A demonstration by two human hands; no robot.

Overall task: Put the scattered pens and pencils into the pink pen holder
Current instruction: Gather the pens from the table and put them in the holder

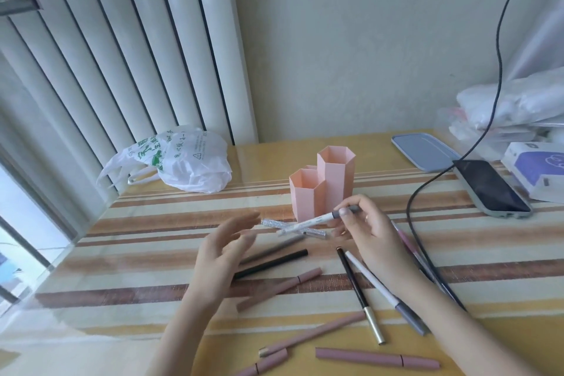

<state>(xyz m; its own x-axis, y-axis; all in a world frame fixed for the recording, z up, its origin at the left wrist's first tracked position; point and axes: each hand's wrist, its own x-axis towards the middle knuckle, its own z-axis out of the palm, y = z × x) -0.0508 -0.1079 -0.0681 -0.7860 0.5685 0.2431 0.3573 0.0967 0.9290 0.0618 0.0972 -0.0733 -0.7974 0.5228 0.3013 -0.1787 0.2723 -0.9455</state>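
The pink pen holder point(320, 183), made of hexagonal tubes, stands upright mid-table and looks empty. My right hand point(366, 232) pinches a white pen with a grey cap point(314, 220) just in front of the holder, held above the table and pointing left. My left hand point(227, 249) hovers open to the left of it, fingers spread, holding nothing. On the table lie a silver glitter pen point(274, 223), a black pen point(271, 264), a grey pen point(274, 249), several dusty-pink pens point(277, 288), a black-and-gold pen point(360, 296) and another white pen point(384, 291).
A white plastic bag point(183, 162) sits at the back left by the curtain. A black cable point(412, 207) runs down the right side to a phone point(491, 188). A blue lid point(424, 151), a white box point(537, 171) and bagged items point(515, 107) crowd the back right.
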